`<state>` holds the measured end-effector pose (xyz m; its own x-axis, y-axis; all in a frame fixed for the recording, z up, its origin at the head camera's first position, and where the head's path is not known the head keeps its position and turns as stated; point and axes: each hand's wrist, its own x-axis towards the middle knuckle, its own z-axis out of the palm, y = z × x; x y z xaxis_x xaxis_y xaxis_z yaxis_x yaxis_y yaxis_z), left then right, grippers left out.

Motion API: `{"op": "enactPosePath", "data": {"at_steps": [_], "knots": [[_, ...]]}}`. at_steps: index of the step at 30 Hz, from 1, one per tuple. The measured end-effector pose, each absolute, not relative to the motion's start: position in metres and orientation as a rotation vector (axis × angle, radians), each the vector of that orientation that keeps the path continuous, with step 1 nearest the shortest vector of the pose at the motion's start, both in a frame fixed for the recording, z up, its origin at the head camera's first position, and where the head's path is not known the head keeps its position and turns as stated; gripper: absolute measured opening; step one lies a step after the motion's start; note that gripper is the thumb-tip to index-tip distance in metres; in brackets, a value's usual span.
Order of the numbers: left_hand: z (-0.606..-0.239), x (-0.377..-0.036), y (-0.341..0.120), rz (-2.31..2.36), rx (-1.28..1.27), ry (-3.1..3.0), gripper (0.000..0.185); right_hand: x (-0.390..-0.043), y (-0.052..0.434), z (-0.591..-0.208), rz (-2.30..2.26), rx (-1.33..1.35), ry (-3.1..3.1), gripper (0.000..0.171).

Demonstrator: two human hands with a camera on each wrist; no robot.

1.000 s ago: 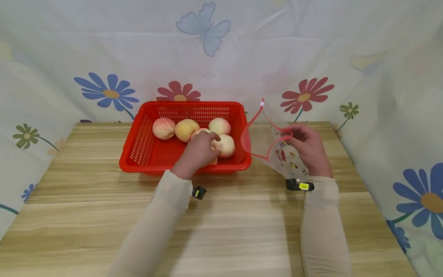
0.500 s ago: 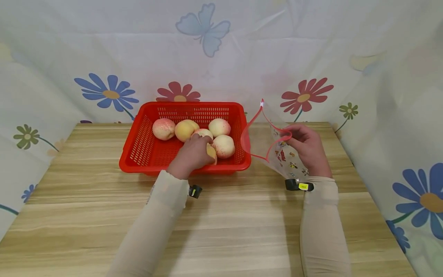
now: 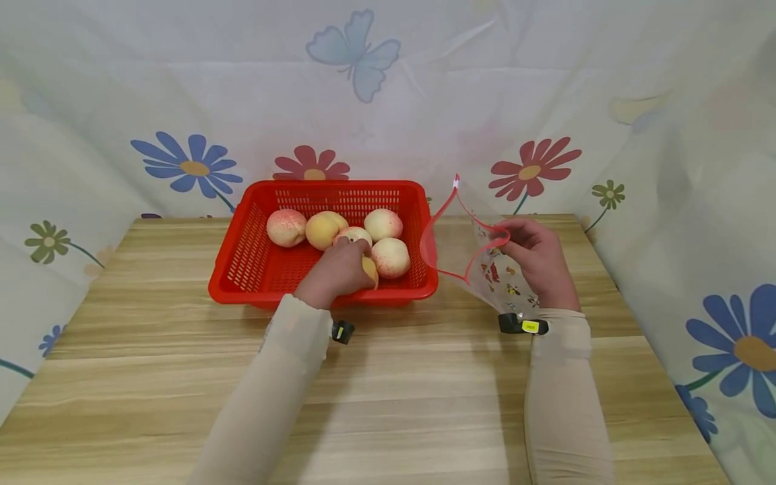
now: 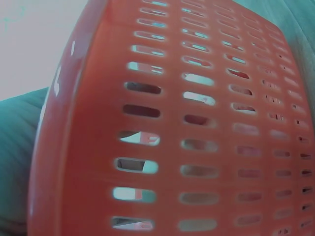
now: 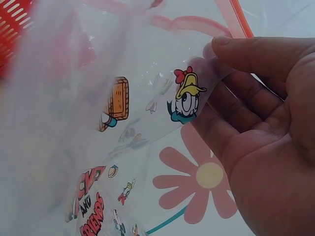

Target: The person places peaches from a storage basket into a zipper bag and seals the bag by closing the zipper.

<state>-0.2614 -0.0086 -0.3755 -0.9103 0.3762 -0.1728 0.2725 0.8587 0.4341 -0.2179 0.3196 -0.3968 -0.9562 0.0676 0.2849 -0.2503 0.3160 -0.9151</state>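
My left hand [image 3: 339, 271] reaches over the near rim of a red plastic basket [image 3: 242, 296]. Its fingers curl round a yellow peach [image 3: 370, 271] in the front right part, which the hand partly covers. Several pinkish-white and yellow peaches lie about it, among them a speckled peach [image 3: 391, 258] just to the right. At the right, my right hand [image 3: 536, 259] pinches the edge of a clear zip bag [image 3: 494, 273] with a red-trimmed mouth, spread wide towards the basket. In the right wrist view, thumb and fingers hold the bag's printed film [image 5: 147, 98].
Everything stands on a wood-grain table [image 3: 418, 391]. A flowered white cloth [image 3: 418, 108] hangs behind the table and along both sides. The basket's slotted wall [image 4: 172, 123] fills the left wrist view and hides the left hand there.
My left hand has drawn slightly left and down inside the basket, from the speckled peach to the yellow peach, and closed round it. The right hand and bag stay nearly still.
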Motion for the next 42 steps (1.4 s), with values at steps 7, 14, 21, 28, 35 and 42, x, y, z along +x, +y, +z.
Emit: {"op": "enactPosePath", "data": {"at_steps": [7, 14, 21, 28, 35, 42], "knots": [[-0.371, -0.259, -0.012, 0.574, 0.494, 2.784, 0.052, -0.217, 0.320, -0.397, 1.680, 0.145, -2.330, 0.026], [-0.357, -0.256, -0.009, 0.606, 0.497, 2.800, 0.059, -0.216, 0.319, -0.394, 1.702, 0.181, -2.311, 0.029], [-0.351, -0.257, -0.006, 0.701, 0.465, 2.780, 0.062, -0.216, 0.318, -0.393, 1.686, 0.189, -2.321, 0.030], [-0.346, -0.253, -0.003, 0.848, 0.425, 2.776, 0.066, -0.217, 0.318, -0.395, 1.678, 0.197, -2.321, 0.027], [-0.344, -0.248, 0.002, 0.981, 0.418, 2.813, 0.066, -0.217, 0.318, -0.395, 1.677, 0.189, -2.317, 0.026], [-0.341, -0.241, 0.010, 1.131, 0.396, 2.818, 0.064, -0.217, 0.317, -0.394, 1.666, 0.197, -2.332, 0.027]]}}
